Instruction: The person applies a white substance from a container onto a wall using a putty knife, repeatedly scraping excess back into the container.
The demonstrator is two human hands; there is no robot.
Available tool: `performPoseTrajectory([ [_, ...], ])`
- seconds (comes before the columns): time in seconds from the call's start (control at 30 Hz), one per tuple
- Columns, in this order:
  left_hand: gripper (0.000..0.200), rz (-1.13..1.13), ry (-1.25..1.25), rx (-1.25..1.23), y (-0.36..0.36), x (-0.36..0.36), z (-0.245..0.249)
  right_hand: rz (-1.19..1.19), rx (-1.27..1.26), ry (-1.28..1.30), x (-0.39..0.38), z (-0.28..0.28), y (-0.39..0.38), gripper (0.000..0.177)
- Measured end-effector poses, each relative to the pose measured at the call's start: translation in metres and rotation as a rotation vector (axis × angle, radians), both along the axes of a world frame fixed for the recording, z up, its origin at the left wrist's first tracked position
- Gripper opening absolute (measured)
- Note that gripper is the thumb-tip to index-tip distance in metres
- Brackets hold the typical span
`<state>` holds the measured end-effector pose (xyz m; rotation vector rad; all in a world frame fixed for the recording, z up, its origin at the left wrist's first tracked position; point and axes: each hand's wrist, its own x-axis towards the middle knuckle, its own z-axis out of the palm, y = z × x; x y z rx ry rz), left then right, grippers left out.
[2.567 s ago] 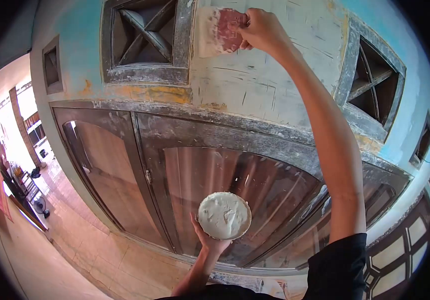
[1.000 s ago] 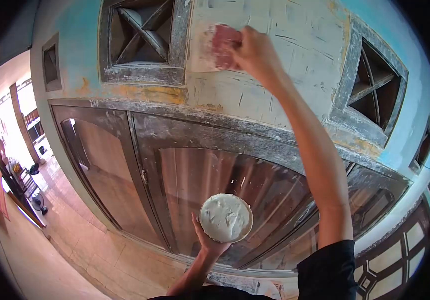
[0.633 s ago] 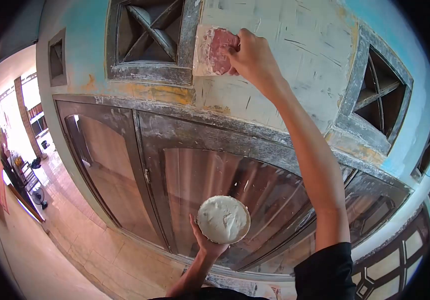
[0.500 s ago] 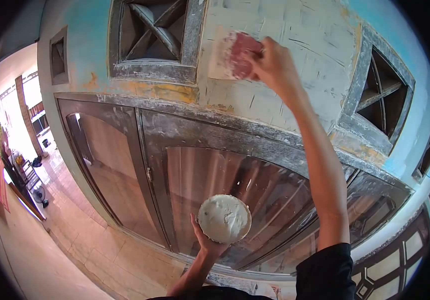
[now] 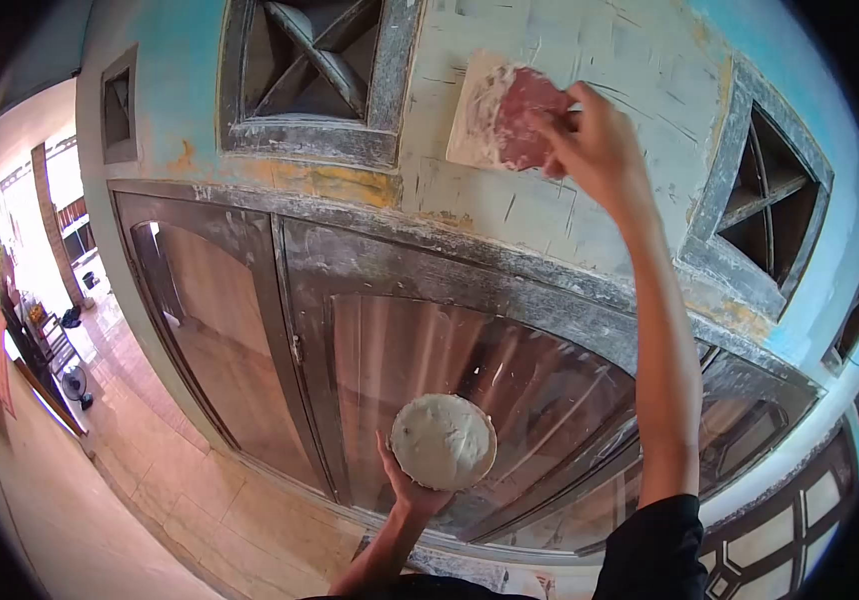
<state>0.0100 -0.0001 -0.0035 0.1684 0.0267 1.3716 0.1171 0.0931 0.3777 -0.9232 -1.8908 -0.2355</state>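
Note:
My right hand [image 5: 600, 140] pinches a flat putty spreader [image 5: 535, 115] by its right edge. The spreader is red near my fingers and pale beige on its left part, with whitish putty smeared over it. It lies close against the grey, scored wall panel [image 5: 640, 60] between two vents; contact along its edge is hard to make out. Low in front of the glazed door, my left hand [image 5: 418, 490] cups a round bowl [image 5: 491, 462] from beneath and from the left. Thick white putty [image 5: 440, 440] fills the bowl nearly to its rim.
Recessed vents with crossed slats flank the panel, one at left [image 5: 388, 90] and one at right [image 5: 695, 250]. Below run brown wooden doors [image 5: 300, 270] with glass panes. At far left, a passage holds a fan [image 5: 74, 384] and a chair [image 5: 54, 340] on the tiled floor [image 5: 190, 490].
My right hand and the spreader have moved right and slightly down across the panel. The bowl in my left hand has shifted only a little.

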Motion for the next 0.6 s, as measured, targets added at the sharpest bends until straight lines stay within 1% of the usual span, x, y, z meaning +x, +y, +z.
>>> performPoseTrajectory([
  [0.1,0.081,-0.002,0.041,-0.062,-0.003,0.002,0.009,0.013,0.010,-0.002,-0.004,0.012,0.005,0.034],
  [0.13,0.081,-0.011,0.044,-0.062,-0.001,0.004,0.005,-0.018,0.070,-0.062,-0.013,0.014,0.009,0.033],
  [0.23,0.082,-0.016,0.035,-0.054,0.004,0.010,-0.003,-0.045,0.132,-0.123,-0.027,0.014,0.034,0.032],
  [0.3,0.081,-0.052,0.016,-0.015,0.005,0.010,-0.003,-0.088,0.171,-0.143,-0.009,0.011,0.035,0.031],
  [0.37,0.081,-0.045,0.034,-0.024,0.001,0.007,0.000,-0.220,0.153,-0.076,0.019,0.006,0.018,0.031],
  [0.4,0.081,-0.036,0.047,-0.030,0.001,0.006,0.001,-0.217,0.157,-0.078,0.029,0.005,0.007,0.031],
  [0.47,0.080,-0.034,0.042,-0.041,0.001,0.004,-0.002,-0.183,-0.055,0.063,0.042,0.005,-0.011,0.032],
  [0.5,0.080,-0.037,0.045,-0.053,0.001,0.004,-0.003,-0.182,-0.049,0.063,0.038,0.007,-0.010,0.032],
  [0.57,0.081,-0.029,0.053,-0.035,0.003,0.007,-0.002,-0.130,0.054,-0.051,0.017,0.011,-0.008,0.034],
  [0.6,0.081,-0.022,0.054,-0.028,0.004,0.010,0.000,-0.054,0.041,-0.039,0.005,0.011,-0.003,0.035],
])
